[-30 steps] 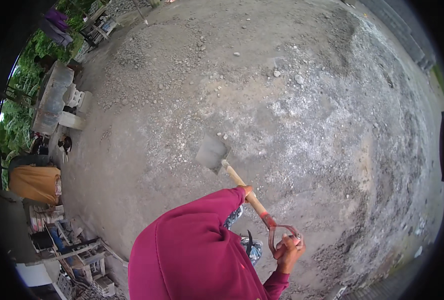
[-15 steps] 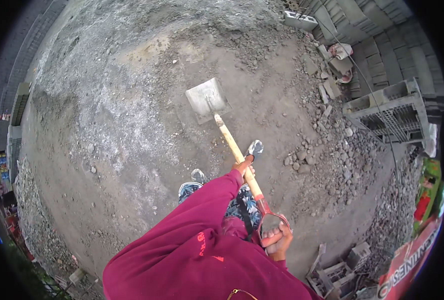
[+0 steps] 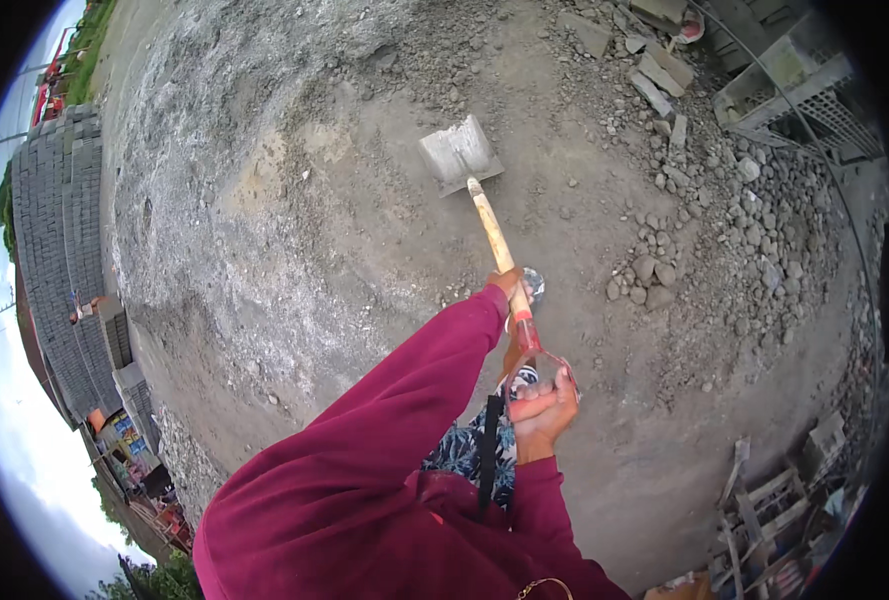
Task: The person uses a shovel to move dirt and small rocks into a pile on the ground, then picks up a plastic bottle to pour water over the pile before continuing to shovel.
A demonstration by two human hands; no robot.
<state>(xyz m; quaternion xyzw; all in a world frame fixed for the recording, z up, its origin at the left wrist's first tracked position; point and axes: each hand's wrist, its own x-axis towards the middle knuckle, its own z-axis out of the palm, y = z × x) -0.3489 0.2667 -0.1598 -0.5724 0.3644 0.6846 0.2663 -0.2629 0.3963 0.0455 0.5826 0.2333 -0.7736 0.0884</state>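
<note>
The left hand (image 3: 507, 283) had shifted toward the red collar (image 3: 524, 325) of the shovel (image 3: 494, 235), wrapped around its shaft, while the right hand (image 3: 549, 415) clasped the end grip (image 3: 532, 405), presumably for 2-handed leverage, the blade (image 3: 461, 153) out over gravelly ground (image 3: 394, 230).

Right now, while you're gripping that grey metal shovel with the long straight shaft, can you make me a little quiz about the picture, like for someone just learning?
1. Pick one: who grips the red D-shaped handle of the grey metal shovel?
A) the left
B) the right
C) neither

2. True or false: the rounded grey stones lie farther right in the picture than the shovel's flat, squarish blade.

3. Which part of the shovel does the left hand hold?

Key:
1. B, the right hand.
2. True.
3. The pale wooden shaft.
</note>
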